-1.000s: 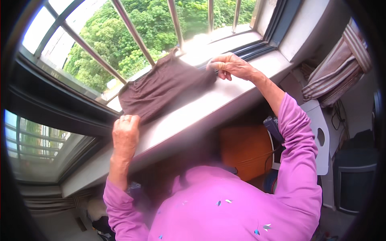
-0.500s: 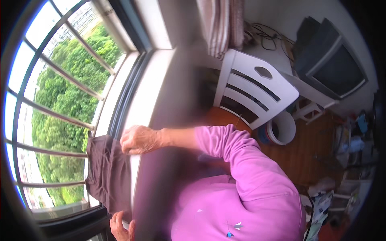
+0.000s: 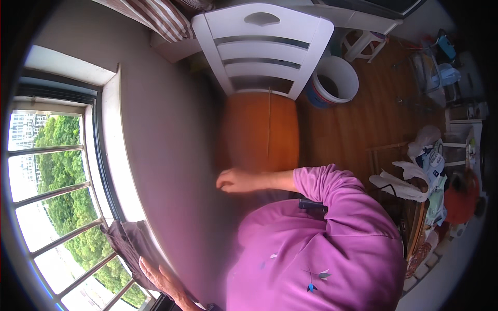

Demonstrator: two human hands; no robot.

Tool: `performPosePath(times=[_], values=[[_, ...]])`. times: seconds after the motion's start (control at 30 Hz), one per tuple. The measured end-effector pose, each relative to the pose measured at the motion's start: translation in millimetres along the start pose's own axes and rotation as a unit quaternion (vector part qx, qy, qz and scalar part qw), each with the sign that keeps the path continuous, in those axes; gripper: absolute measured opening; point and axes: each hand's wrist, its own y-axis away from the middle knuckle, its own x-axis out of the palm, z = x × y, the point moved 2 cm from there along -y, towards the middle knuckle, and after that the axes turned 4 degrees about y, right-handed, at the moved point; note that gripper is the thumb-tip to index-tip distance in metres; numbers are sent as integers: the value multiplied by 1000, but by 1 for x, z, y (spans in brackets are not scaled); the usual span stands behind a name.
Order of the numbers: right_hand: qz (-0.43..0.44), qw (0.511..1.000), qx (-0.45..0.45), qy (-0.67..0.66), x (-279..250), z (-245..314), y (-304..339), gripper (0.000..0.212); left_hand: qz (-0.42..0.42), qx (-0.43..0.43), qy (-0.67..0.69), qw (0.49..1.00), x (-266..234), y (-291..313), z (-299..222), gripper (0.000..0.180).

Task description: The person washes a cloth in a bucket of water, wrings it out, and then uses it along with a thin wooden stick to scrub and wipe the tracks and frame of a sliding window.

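On the window sill at lower left lies a dark brown cloth (image 3: 136,243), wrinkled and draped toward the window bars. My left hand (image 3: 163,280) rests on its near edge, fingers stretched out and fairly flat. My right hand (image 3: 237,181) is away from the cloth, in the air near the front edge of a chair's orange seat (image 3: 259,129). Its fingers are curled together, and whether anything is inside them is hidden. A thin stick or cord (image 3: 268,122) runs along the seat, apart from the hand.
The white chair back (image 3: 262,52) rises ahead, with a white bucket (image 3: 337,80) to its right and a white stool (image 3: 365,45) beyond. Barred windows (image 3: 57,192) run along the left. Bags and papers (image 3: 415,179) are piled at right. A striped curtain (image 3: 161,18) hangs at upper left.
My right hand has left the cloth and moved right, toward the chair. My left hand now lies farther onto the cloth. The view has turned, bringing the chair nearer the middle.
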Motion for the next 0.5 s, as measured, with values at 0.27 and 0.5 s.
performPosePath(times=[0.27,0.5], values=[[-389,824,413,-8,-86,-261,96,28,-42,-30,-38,998,2,-2,-2,52],[-292,766,549,165,-120,-313,76,41,-90,-249,85,961,5,-2,-25,53]])
